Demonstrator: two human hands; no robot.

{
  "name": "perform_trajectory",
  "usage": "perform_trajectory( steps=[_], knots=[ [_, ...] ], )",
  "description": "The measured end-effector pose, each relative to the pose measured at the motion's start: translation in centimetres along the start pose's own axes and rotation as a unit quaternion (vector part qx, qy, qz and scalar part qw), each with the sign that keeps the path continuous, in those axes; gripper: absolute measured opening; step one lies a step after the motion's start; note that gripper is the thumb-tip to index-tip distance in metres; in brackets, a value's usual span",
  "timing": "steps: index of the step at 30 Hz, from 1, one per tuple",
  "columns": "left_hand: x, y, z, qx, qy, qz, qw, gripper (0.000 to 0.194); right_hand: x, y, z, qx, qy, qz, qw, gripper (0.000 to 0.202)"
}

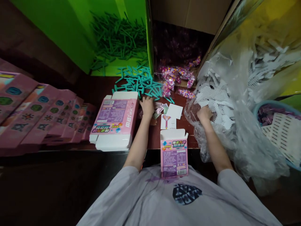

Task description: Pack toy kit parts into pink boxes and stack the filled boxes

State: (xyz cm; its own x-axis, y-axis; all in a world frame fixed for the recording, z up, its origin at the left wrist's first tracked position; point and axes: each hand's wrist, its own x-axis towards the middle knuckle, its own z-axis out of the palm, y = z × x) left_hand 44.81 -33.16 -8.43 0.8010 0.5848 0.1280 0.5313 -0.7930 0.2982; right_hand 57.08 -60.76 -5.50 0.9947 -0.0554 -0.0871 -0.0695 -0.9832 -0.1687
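Note:
My left hand (pixel 147 107) reaches to the front edge of a loose pile of small teal hammer-shaped plastic sticks (pixel 138 80). Its fingers are apart and touch the pile's edge, with nothing visibly held. My right hand (pixel 204 114) is at the mouth of a clear plastic bag (pixel 244 131), against white perforated plastic pieces (pixel 215 94); its fingertips are hidden. Between my arms, an open pink printed box (pixel 174 160) leans against my shirt with its flaps up. Just beyond it lie a white card with a picture (pixel 168 122), a blank white card (pixel 175 111) and small packets (pixel 159 108).
Flattened pink boxes (pixel 115 117) are stacked left of my left arm; filled pink boxes (pixel 44 113) stand farther left. Bags of colourful beads (pixel 174 77) spill from a cardboard box (pixel 190 15). A green bin (pixel 70 34) holds more sticks. A blue basket (pixel 257 108) stands right.

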Motion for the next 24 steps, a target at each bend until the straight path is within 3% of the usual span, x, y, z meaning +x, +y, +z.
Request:
perform_trajectory(
  steps=[3,5,8,10,12,14,15,17,19,20,22,24],
  knots=[
    [-0.2,0.3,-0.4,-0.042,0.018,-0.015,0.999,0.036,-1.0,0.7,-1.1,0.007,-0.027,-0.014,1.0,0.037],
    [-1.1,0.6,-1.3,-0.14,0.08,-0.03,0.987,0.032,-2.1,1.5,-2.5,0.012,-0.042,-0.033,0.999,0.035],
    [-4.4,1.8,-3.0,-0.366,0.17,-0.04,0.914,0.02,-3.7,2.1,-4.9,0.018,-0.006,-0.053,0.998,0.038],
    [-7.3,2.9,-3.6,-0.519,0.142,-0.045,0.842,0.019,-4.1,1.2,-5.6,0.045,0.054,-0.079,0.994,0.04],
    [-10.1,4.0,-3.5,-0.627,0.059,-0.049,0.775,0.029,-3.2,-0.9,-5.0,0.092,0.098,-0.139,0.981,0.04],
    [-12.4,4.7,-2.8,-0.663,-0.017,-0.038,0.748,0.041,-1.3,-4.0,-3.2,0.119,0.104,-0.224,0.962,0.033],
    [-13.3,4.8,-2.4,-0.653,-0.036,-0.03,0.756,0.043,-0.2,-5.5,-1.9,0.11,0.099,-0.265,0.953,0.027],
    [-14.5,4.7,-1.6,-0.586,-0.041,-0.006,0.809,0.028,2.0,-8.2,0.5,0.06,0.094,-0.317,0.942,0.023],
    [-15.4,4.2,-1.2,-0.491,-0.021,0.023,0.87,0.011,3.6,-9.8,2.2,0.029,0.089,-0.327,0.94,0.021],
    [-15.7,4.0,-1.1,-0.452,-0.013,0.039,0.891,0.013,4.0,-10.2,2.7,0.027,0.089,-0.325,0.941,0.022],
    [-16.2,3.4,-1.1,-0.429,0.012,0.061,0.901,0.016,4.2,-10.3,2.8,0.05,0.105,-0.318,0.941,0.026],
    [-16.5,3.2,-1.2,-0.493,0.088,0.039,0.865,0.021,3.5,-9.8,2.0,0.099,0.134,-0.317,0.934,0.029]
  ],
)
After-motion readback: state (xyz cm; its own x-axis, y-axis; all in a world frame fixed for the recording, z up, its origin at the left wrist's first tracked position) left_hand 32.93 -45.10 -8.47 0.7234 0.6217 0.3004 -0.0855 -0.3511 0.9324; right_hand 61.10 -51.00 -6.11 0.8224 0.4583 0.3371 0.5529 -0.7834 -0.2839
